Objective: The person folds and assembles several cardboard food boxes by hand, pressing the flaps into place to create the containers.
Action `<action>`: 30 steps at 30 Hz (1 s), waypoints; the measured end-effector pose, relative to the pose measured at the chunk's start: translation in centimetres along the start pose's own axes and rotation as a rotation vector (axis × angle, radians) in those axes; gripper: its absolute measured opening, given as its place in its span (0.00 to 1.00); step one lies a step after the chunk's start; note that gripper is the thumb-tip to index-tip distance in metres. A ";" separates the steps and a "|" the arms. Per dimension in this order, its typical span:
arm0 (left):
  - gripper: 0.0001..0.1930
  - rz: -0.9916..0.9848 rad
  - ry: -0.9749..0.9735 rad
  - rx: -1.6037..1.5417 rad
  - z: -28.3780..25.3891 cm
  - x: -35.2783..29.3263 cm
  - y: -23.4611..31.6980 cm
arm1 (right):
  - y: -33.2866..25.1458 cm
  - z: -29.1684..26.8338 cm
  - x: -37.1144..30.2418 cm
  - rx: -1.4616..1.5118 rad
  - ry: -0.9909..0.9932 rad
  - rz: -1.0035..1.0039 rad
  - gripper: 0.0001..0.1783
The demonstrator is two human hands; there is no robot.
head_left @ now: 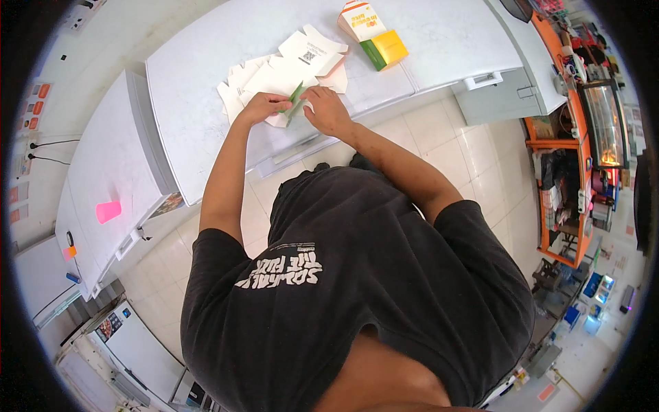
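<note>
A small carton (294, 101) with a green panel and pale inside stands partly folded at the near edge of the table. My left hand (266, 108) pinches its green panel between thumb and fingers. My right hand (326, 110) is at the carton's right side, thumb and fingers apart and curved toward it; whether the fingertips touch it I cannot tell. Behind both hands lie several flat, unfolded white cartons (268, 77), overlapping. One flat carton (312, 51) with a printed square code rests on top at the back.
To the right on the white table (199, 82) stand a yellow and green box (386, 50) and an open white and orange carton (362, 20). A pink cup (108, 212) sits on the left counter. Orange shelving (559, 199) holds goods at far right.
</note>
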State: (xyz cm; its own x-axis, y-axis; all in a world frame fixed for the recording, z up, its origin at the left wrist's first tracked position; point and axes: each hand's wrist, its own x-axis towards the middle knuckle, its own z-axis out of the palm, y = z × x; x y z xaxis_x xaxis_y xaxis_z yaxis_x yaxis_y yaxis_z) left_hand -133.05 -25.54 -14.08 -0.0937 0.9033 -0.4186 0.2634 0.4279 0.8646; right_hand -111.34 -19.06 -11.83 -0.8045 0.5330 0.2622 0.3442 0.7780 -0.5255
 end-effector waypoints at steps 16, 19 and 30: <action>0.13 0.273 0.386 0.598 -4.4 -11.8 16.8 | -8.7 -9.2 1.1 0.069 0.462 -0.218 0.16; 0.13 0.388 0.201 0.711 -1.0 -14.2 20.9 | -10.4 -14.0 0.9 0.022 0.420 -0.296 0.14; 0.10 0.417 0.077 -0.195 6.2 -10.8 19.5 | -9.4 -19.9 -6.6 0.430 0.256 0.404 0.10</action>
State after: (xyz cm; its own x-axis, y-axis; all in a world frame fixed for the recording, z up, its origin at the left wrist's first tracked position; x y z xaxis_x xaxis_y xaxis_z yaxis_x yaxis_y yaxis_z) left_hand -120.92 -27.16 5.61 -0.0913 0.9958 -0.0084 0.1091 0.0184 0.9939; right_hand -99.61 -23.27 7.47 -0.4932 0.8597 0.1328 0.3283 0.3253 -0.8868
